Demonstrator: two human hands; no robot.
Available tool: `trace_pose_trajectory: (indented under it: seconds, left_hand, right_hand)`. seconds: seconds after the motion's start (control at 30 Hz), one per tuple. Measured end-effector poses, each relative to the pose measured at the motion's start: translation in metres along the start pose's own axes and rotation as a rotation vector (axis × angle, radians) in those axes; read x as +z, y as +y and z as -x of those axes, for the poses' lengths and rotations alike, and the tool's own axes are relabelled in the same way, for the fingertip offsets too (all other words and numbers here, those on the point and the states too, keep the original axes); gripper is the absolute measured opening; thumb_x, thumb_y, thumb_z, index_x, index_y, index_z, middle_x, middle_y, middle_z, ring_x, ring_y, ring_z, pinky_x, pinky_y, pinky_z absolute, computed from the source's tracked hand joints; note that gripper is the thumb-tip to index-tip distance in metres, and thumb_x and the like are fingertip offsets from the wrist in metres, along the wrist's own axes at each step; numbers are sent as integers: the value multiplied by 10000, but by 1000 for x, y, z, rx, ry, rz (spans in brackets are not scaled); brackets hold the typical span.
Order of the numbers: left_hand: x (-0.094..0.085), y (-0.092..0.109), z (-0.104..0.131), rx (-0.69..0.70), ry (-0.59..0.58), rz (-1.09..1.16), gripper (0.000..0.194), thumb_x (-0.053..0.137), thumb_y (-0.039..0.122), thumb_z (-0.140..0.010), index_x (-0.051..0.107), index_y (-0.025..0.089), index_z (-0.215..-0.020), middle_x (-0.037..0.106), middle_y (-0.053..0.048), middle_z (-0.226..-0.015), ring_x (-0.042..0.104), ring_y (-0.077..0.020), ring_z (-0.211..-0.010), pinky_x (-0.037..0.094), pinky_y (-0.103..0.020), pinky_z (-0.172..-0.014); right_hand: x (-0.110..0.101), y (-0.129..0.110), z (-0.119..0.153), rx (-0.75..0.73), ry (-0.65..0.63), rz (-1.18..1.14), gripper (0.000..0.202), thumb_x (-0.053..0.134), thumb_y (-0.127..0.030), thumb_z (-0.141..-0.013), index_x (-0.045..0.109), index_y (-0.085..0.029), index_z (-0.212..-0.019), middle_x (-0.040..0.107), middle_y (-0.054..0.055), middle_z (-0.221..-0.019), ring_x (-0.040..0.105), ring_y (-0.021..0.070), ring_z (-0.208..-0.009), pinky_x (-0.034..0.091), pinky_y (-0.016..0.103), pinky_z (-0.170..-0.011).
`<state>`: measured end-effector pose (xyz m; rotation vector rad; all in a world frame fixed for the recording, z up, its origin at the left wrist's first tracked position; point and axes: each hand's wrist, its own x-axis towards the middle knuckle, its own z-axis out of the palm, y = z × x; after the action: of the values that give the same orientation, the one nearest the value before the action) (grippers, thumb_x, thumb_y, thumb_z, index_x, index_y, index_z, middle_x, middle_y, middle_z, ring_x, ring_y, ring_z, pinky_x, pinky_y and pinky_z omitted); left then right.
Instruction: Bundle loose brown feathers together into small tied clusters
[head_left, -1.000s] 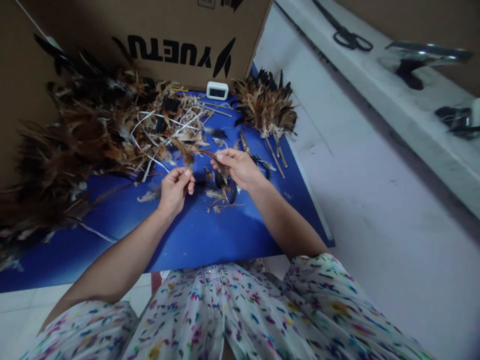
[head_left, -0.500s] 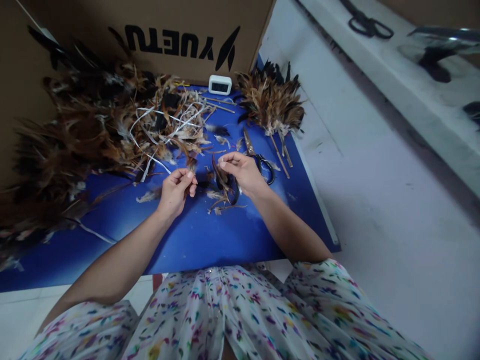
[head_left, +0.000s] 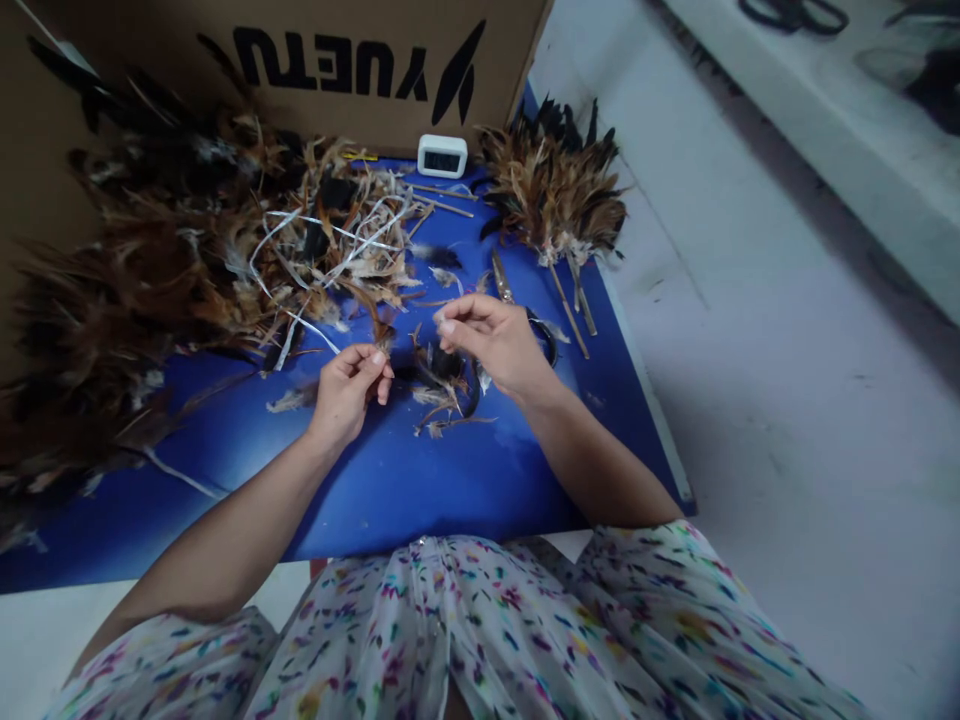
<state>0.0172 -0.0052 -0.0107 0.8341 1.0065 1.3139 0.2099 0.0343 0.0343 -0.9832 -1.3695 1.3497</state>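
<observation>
My left hand (head_left: 346, 392) is closed in a pinch over the blue table, thumb against forefinger. A small brown feather (head_left: 381, 328) stands up from its fingertips. My right hand (head_left: 499, 340) is also pinched closed, a little higher and to the right; what lies between its fingertips is too small to make out. Below and between the hands is a loose scatter of dark and brown feathers (head_left: 444, 395). Scissors (head_left: 501, 278) with dark handles lie behind my right hand, which partly covers them.
A large heap of brown feathers (head_left: 187, 270) with white ties (head_left: 352, 265) fills the left. Behind stand a white digital clock (head_left: 442, 157) and a cardboard box (head_left: 360, 25). Feather bundles on sticks (head_left: 559, 195) lie at the right edge of the blue table (head_left: 465, 490), near a wall.
A dark brown feather standing by my right fingertips earlier no longer shows there. My right hand has shifted slightly; my left keeps its pinch. The whole view has tilted a little.
</observation>
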Motion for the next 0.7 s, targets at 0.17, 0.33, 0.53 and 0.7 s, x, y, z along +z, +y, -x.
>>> trace_pose_trajectory:
  seconds: [0.17,0.33,0.53,0.7]
  left_hand:
    - [-1,-4,-1,15,29,-55,317,815,392,-700,619,144,-721,635,15,-591,497,-66,-397,402,-192,-388]
    - [-4,-8,1,67,9,-156,300,774,412,-754,629,149,-763,653,8,-609,527,-80,-431,458,-210,-431]
    - [-2,-9,4,129,9,-343,296,730,436,-789,622,161,-762,639,18,-557,544,-94,-418,472,-217,-441]
    - [-2,-9,7,160,4,-467,254,681,408,-831,628,164,-784,642,20,-560,568,-97,-432,470,-211,-467]
  right_hand:
    - [8,-11,15,-247,-170,376,93,626,-171,-860,718,-173,-871,671,24,-871,612,113,-760,487,262,-700]
    - [19,-10,24,-420,-213,626,170,563,-85,-888,701,-177,-920,672,19,-860,611,114,-785,476,251,-749]
    - [24,9,23,-415,-126,884,200,476,-108,-934,650,-171,-1007,684,64,-962,631,161,-892,487,294,-847]
    - [25,16,23,-436,-115,962,211,466,-119,-945,645,-169,-1047,698,77,-999,649,181,-928,498,313,-877]
